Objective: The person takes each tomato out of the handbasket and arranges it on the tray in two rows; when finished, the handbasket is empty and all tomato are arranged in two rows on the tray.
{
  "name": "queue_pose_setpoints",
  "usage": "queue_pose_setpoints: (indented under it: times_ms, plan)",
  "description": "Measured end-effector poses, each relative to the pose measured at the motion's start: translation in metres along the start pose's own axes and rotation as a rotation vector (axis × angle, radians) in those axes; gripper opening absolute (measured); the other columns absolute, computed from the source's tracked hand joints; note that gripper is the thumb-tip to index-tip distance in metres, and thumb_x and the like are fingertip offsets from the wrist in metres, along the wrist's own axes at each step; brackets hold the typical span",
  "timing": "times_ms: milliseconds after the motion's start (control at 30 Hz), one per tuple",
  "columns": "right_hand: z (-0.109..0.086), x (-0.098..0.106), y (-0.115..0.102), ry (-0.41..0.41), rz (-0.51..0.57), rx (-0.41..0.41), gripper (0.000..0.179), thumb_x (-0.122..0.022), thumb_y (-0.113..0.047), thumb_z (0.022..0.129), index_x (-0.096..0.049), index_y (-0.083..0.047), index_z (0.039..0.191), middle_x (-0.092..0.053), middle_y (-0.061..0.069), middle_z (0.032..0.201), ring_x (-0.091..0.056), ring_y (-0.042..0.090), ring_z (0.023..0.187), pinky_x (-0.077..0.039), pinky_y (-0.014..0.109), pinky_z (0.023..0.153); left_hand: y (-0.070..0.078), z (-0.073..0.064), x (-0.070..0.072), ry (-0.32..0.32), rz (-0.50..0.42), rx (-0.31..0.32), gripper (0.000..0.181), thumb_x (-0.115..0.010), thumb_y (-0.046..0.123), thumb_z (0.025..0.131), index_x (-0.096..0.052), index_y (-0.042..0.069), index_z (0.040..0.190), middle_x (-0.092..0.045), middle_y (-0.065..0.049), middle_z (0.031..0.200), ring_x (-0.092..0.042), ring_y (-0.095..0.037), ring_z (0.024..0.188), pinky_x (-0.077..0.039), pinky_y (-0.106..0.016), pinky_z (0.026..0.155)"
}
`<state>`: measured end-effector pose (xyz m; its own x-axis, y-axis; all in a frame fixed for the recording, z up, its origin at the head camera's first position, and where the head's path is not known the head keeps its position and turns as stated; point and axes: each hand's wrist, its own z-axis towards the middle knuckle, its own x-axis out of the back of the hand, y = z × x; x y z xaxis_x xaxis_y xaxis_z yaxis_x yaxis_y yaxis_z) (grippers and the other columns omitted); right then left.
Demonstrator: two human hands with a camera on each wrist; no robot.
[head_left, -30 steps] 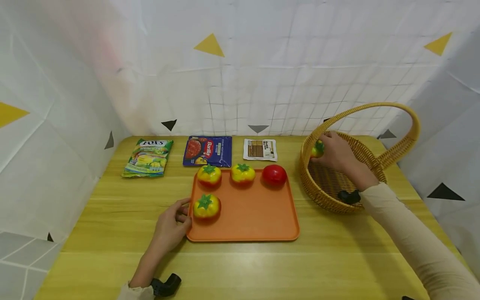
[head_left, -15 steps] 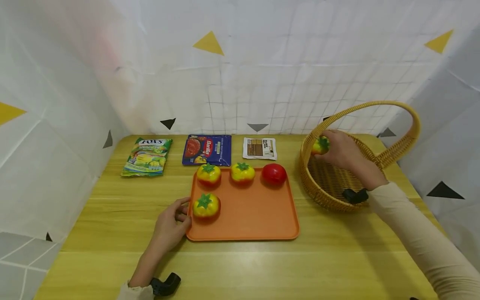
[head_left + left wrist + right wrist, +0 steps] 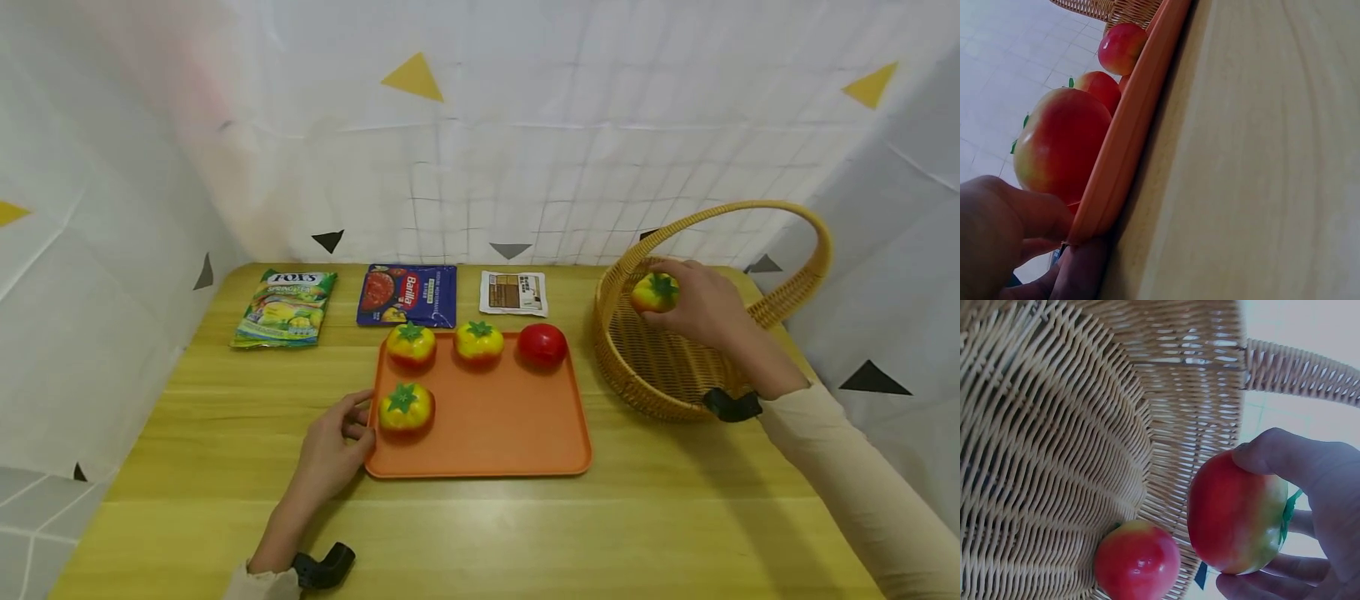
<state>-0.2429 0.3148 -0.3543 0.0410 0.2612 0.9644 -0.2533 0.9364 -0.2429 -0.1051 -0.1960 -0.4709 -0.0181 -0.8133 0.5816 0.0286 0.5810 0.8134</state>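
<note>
My right hand (image 3: 701, 304) grips a toy persimmon (image 3: 655, 292), red and yellow with green leaves, above the wicker basket (image 3: 637, 392). In the right wrist view the thumb and fingers hold its sides, and a shiny red fruit (image 3: 1138, 559) lies in the basket. My left hand (image 3: 333, 446) pinches the left rim of the orange tray (image 3: 495, 433), with fingers above and below it in the left wrist view. On the tray sit a front persimmon (image 3: 406, 408), a back-left persimmon (image 3: 411, 345), a back-middle persimmon (image 3: 478, 342) and a red fruit (image 3: 542, 346).
Behind the tray lie a green candy bag (image 3: 287, 308), a blue sauce pouch (image 3: 407, 296) and a small white packet (image 3: 513, 293) on the wooden table (image 3: 480, 533). The basket's tall handle (image 3: 813, 267) arches over the right side. A white sheet (image 3: 480, 133) hangs behind.
My right hand has lifted the persimmon from the far left inside of the basket, up and to the right. The left hand stays at the tray rim. The head view has shifted slightly.
</note>
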Motion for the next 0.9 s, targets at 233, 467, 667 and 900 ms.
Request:
queue_pose_setpoints:
  times_ms: [233, 467, 667, 900]
  plan:
    - [-0.013, 0.006, -0.011, 0.059, -0.009, 0.027, 0.075, -0.085, -0.029, 0.077, -0.054, -0.002, 0.139, -0.055, 0.029, 0.125, -0.058, 0.045, 0.099, -0.046, 0.058, 0.075, 0.001, -0.002, 0.001, 0.006, -0.003, 0.01, 0.054, -0.066, 0.0, 0.085, -0.059, 0.011, 0.138, -0.067, -0.008, 0.1, -0.066, -0.017, 0.082, -0.053, -0.03, 0.069]
    - [-0.03, 0.008, -0.018, 0.088, -0.001, 0.037, 0.072, -0.085, -0.027, 0.077, -0.056, 0.0, 0.136, -0.052, 0.029, 0.13, -0.058, 0.045, 0.098, -0.047, 0.057, 0.074, 0.001, -0.001, 0.001, 0.004, -0.001, 0.011, 0.055, -0.066, 0.0, 0.084, -0.059, 0.011, 0.138, -0.066, -0.008, 0.1, -0.066, -0.017, 0.082, -0.053, -0.03, 0.069]
    - [-0.042, 0.007, -0.023, 0.107, 0.023, 0.043, 0.072, -0.085, -0.028, 0.078, -0.055, 0.0, 0.137, -0.052, 0.028, 0.133, -0.057, 0.047, 0.103, -0.048, 0.059, 0.076, 0.001, -0.002, 0.0, 0.01, 0.005, 0.007, 0.054, -0.066, 0.0, 0.084, -0.06, 0.01, 0.137, -0.067, -0.008, 0.098, -0.066, -0.016, 0.081, -0.053, -0.03, 0.07]
    - [-0.059, 0.004, -0.031, 0.181, 0.021, 0.074, 0.072, -0.087, -0.028, 0.075, -0.058, -0.004, 0.136, -0.057, 0.026, 0.124, -0.061, 0.045, 0.092, -0.05, 0.058, 0.068, 0.003, -0.002, -0.001, 0.02, 0.011, -0.003, 0.054, -0.066, 0.0, 0.083, -0.06, 0.009, 0.136, -0.067, -0.008, 0.098, -0.066, -0.016, 0.081, -0.053, -0.029, 0.069]
